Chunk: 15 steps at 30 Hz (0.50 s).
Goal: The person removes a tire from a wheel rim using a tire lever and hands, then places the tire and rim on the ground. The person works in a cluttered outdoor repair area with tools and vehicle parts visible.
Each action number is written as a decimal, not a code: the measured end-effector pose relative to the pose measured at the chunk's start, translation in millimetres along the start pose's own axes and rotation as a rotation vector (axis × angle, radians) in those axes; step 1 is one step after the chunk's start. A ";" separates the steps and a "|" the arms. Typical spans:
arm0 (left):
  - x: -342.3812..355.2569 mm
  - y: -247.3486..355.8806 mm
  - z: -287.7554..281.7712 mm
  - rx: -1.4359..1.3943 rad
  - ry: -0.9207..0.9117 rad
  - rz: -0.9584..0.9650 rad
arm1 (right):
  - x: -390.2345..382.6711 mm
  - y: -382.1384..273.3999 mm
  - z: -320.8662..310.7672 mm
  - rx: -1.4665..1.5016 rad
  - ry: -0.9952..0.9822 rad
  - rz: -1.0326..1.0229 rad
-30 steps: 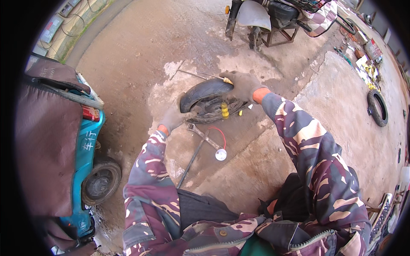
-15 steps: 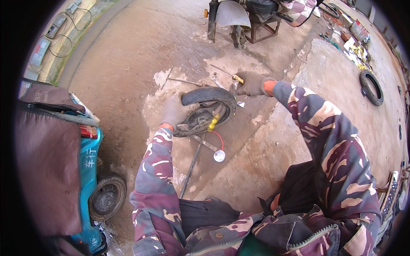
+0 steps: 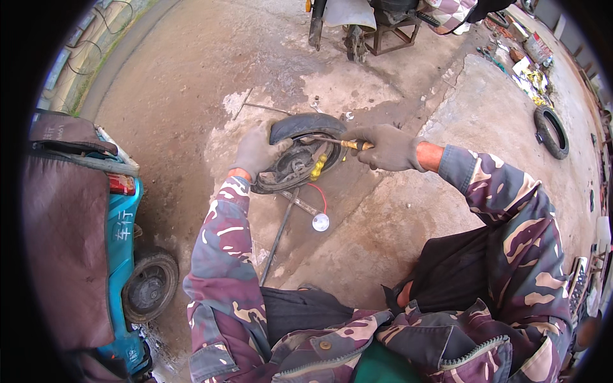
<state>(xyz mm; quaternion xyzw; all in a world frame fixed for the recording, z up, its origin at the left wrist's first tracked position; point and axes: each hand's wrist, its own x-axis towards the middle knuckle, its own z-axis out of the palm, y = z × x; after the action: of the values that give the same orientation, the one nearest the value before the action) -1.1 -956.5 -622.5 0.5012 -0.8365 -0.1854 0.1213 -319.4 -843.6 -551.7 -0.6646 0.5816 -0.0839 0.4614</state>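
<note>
Since the earlier frame, the right hand (image 3: 386, 147) has brought the screwdriver (image 3: 355, 145) from beyond the wheel's far right side to its upper right edge, the shaft now reaching inward over the rim. The wheel, with its black tyre (image 3: 306, 123), is on the concrete ground (image 3: 377, 236) in front of the person; whether it lies flat or slightly tilted cannot be told. The left hand (image 3: 257, 150) clasps the tyre's left side, thumb over the edge; its outer fingers are partly hidden. The right hand is closed around the screwdriver handle. A yellow lobed object (image 3: 318, 167) sits at the wheel's near right side, and a round gauge (image 3: 320, 222) with a red hose (image 3: 324, 195) lies nearer the person. In my judgement the wheel is heavy and rigid at the hub, the tyre stiff but yielding and possibly slippery with dirt; it is best held by the tread. The screwdriver should be light and stiff, best held by the handle. Its long axis runs roughly left to right, tip pointing left.
</note>
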 end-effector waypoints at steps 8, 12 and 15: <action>-3.7 19.3 -2.9 0.068 0.000 0.038 | 21.9 -20.3 -16.5 -0.008 -0.006 0.078; 2.8 21.1 2.6 0.112 -0.014 0.035 | 55.2 -50.8 -59.5 -0.071 -0.167 0.181; 8.8 16.0 7.7 0.072 0.010 0.004 | 60.1 -45.7 -47.4 -0.078 -0.107 0.130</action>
<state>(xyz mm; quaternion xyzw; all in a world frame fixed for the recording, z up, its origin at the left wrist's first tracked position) -20.8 -955.9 -622.3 0.5046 -0.8429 -0.1524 0.1078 -299.7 -923.9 -518.3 -0.6466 0.6008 0.0047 0.4701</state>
